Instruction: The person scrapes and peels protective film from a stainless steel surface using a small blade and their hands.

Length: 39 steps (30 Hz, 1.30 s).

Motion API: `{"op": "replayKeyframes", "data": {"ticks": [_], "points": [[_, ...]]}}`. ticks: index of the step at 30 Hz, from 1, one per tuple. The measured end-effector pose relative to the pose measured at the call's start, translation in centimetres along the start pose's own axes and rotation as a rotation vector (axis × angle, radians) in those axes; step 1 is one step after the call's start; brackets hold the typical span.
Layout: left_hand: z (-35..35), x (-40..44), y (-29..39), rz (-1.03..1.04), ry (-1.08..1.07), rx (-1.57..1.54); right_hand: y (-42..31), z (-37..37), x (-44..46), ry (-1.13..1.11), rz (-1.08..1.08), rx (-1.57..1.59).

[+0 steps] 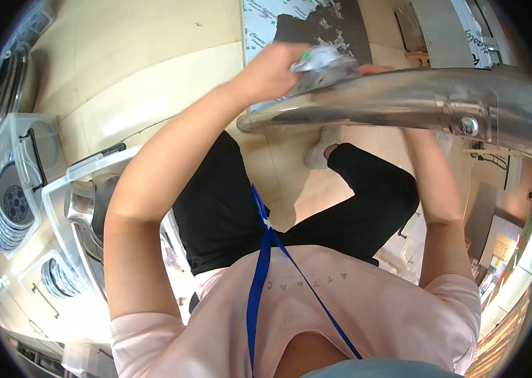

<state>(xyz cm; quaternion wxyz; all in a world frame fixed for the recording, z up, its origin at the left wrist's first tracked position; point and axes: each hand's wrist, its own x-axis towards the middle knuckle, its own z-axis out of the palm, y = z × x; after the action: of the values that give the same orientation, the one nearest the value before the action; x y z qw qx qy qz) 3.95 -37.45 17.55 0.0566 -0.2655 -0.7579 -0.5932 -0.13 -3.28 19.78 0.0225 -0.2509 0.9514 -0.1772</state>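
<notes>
My left hand [278,68] is closed on a crumpled wad of clear, silvery plastic film [324,63] with a green mark, blurred by motion. The wad lies against the upper edge of a shiny metal pipe [392,101] that runs across in front of me. From below, my right forearm passes behind this pipe. Only some fingers of my right hand [376,69] show over its far edge, seemingly curled around it; the palm is hidden. A bolt [469,125] sits on the pipe's right part.
Beyond the pipe lies a dark panel [357,31] with partly torn printed film [260,31]. To the left stand clear plastic boxes [45,189] with blue-patterned dishes [14,195] and metal pots [80,203]. Shelving with papers [505,242] is at right. Tiled floor [146,57] lies around.
</notes>
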Motion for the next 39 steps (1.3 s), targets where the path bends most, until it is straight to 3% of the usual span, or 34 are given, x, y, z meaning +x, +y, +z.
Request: {"op": "replayKeyframes", "data": {"ticks": [1,4,7,10,13,16,21,24,25,26,28,29,32,33,35,37,39], "points": [[-0.7,1.5,1.1,0.182,0.034,0.079,0.5,-3.0,0.0,0.021,0.059,0.06],[-2.5,5.6,3.9,-0.041,-0.231,0.192,2.6,-8.9,-0.5,0.122,0.362,0.331],[-2.7,6.5,3.3,-0.038,-0.111,-0.058,5.3,-10.1,-0.2,0.225,0.539,0.606],[-2.6,6.7,1.6,-0.538,-0.126,-0.555,7.6,-9.2,0.6,0.263,0.61,0.883],[-2.7,5.9,-4.1,-0.638,0.22,-0.66,9.3,-7.7,2.1,0.225,0.616,1.127],[-1.4,3.6,-4.9,-0.516,0.697,-0.432,11.6,-5.8,6.1,0.134,0.61,1.297],[4.3,-0.9,2.0,-0.254,0.711,-0.496,15.9,1.0,13.7,-0.06,0.694,1.417],[5.7,-2.5,3.2,-0.197,0.825,-0.52,19.0,6.1,15.3,-0.074,0.814,1.331],[5.8,-3.4,3.5,-0.205,0.712,-0.465,20.0,8.0,15.2,-0.087,0.815,1.148],[6.5,-4.4,2.6,-0.225,0.729,-0.407,20.5,9.5,15.7,-0.098,0.8,0.967],[7.7,-6.1,1.0,-0.276,0.75,-0.293,19.8,10.3,15.5,-0.144,0.644,-0.009],[8.9,-3.9,2.3,-0.114,1.005,-0.433,19.2,10.0,15.0,-0.142,0.523,-0.489],[9.1,-3.4,3.5,-0.035,0.946,-0.451,13.9,8.2,13.2,0.166,0.374,-0.468],[8.7,-3.9,2.8,-0.055,0.871,-0.313,14.3,9.1,13.7,0.137,0.227,-0.485],[9.6,-3.0,2.9,0.065,0.959,-0.43,15.8,11.8,14.5,0.073,-0.066,-0.509],[10.0,-2.2,4.2,0.101,1.047,-0.531,15.6,15.1,14.0,0.009,0.098,-0.418],[9.8,-2.4,3.3,0.11,1.081,-0.406,15.4,17.2,14.1,0.037,0.184,-0.349]]}}
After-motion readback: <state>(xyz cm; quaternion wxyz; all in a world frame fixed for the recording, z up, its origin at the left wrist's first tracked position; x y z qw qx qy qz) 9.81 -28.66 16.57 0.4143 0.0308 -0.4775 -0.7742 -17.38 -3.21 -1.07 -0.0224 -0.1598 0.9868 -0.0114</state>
